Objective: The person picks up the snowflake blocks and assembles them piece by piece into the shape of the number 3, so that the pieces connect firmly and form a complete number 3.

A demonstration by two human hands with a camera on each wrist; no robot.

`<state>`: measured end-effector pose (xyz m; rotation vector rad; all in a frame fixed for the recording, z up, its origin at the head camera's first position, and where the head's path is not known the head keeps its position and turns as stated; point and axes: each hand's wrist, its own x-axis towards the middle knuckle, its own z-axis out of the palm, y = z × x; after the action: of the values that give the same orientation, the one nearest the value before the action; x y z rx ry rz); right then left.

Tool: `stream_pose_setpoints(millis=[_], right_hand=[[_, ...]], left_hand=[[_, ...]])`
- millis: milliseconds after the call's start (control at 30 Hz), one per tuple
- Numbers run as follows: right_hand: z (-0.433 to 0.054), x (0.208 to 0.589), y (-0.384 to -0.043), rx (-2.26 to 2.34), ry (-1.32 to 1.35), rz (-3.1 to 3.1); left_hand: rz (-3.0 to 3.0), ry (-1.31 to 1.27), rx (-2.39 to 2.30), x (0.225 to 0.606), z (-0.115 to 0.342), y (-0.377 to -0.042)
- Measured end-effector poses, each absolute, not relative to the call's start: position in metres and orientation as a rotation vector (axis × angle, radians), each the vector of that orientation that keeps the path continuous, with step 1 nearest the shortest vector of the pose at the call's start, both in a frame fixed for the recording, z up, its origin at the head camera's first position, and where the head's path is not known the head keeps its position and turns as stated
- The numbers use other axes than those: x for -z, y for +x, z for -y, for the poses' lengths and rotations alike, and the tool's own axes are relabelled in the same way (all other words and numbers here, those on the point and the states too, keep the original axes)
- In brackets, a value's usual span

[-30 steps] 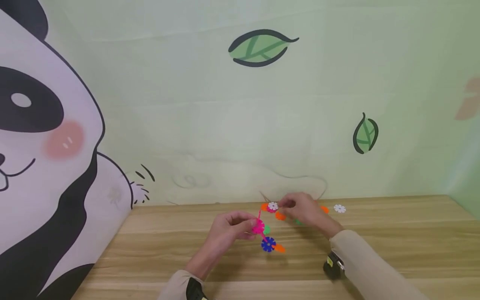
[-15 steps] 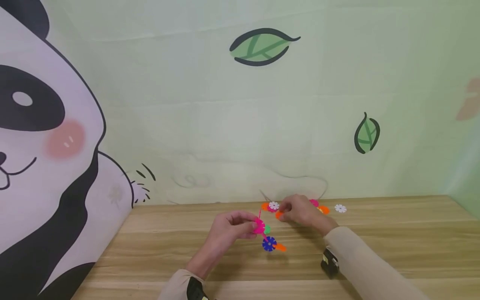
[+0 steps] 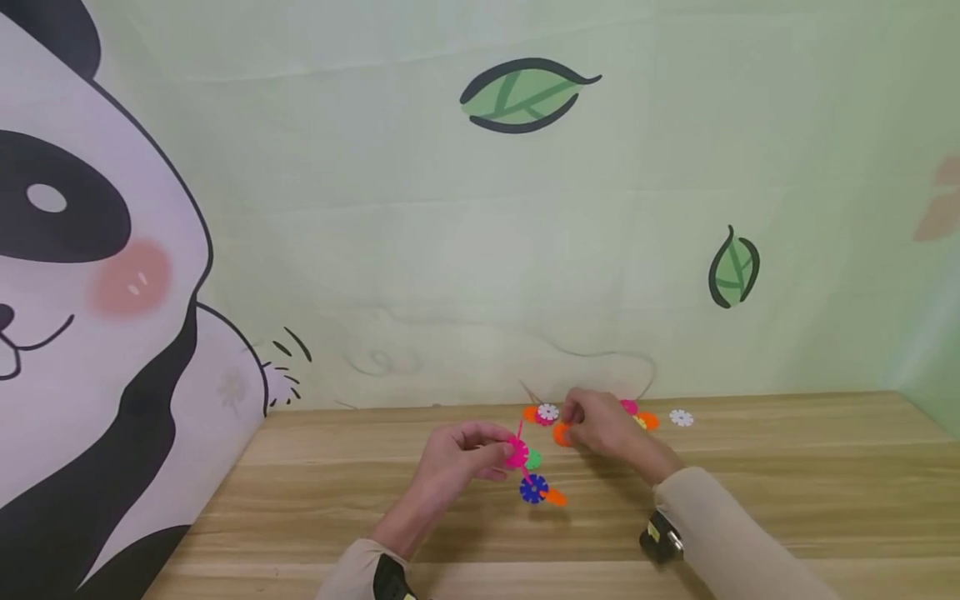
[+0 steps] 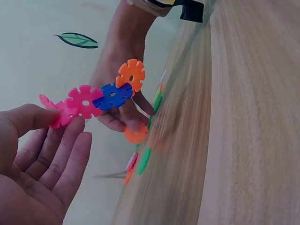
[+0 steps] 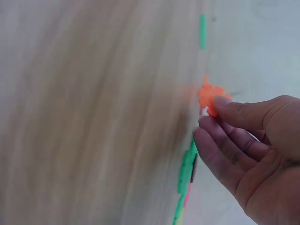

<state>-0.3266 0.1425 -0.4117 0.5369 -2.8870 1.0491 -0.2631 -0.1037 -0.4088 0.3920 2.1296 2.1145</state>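
Note:
My left hand (image 3: 465, 454) pinches the end of a chain of notched plastic snowflake discs between thumb and fingers. In the left wrist view the chain runs from pink discs (image 4: 84, 102) through a blue disc (image 4: 112, 96) to an orange disc (image 4: 131, 76). My right hand (image 3: 603, 423) is at the back of the table, pinching a separate orange snowflake disc (image 5: 213, 98) between thumb and fingertips. That disc (image 3: 561, 433) appears just above the tabletop, apart from the chain.
Along the table's back edge lie loose discs: a white disc (image 3: 548, 412) over pink and orange ones, a green disc (image 3: 533, 459), another orange disc (image 3: 648, 420) and a white disc (image 3: 681, 417). Behind the wooden table (image 3: 300, 500) hangs a printed backdrop (image 3: 390, 250).
My right hand has come down from beside the white disc to the loose orange disc and taken hold of it. My left hand stays nearly still with the chain.

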Motion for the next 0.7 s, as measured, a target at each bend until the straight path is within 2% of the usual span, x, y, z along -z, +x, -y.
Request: stream_pose_setpoints(millis=[233,700], right_hand=[[-0.146,0.398,-0.309,-1.578,0.502,2.648],[-0.142,0.382,-0.282,-1.792,0.504,2.392]], left_hand=[[-2.086,0.39,-2.129,0.406,0.102,-0.263],[-2.097,0.403,-2.114,0.406,0.101,-0.261]])
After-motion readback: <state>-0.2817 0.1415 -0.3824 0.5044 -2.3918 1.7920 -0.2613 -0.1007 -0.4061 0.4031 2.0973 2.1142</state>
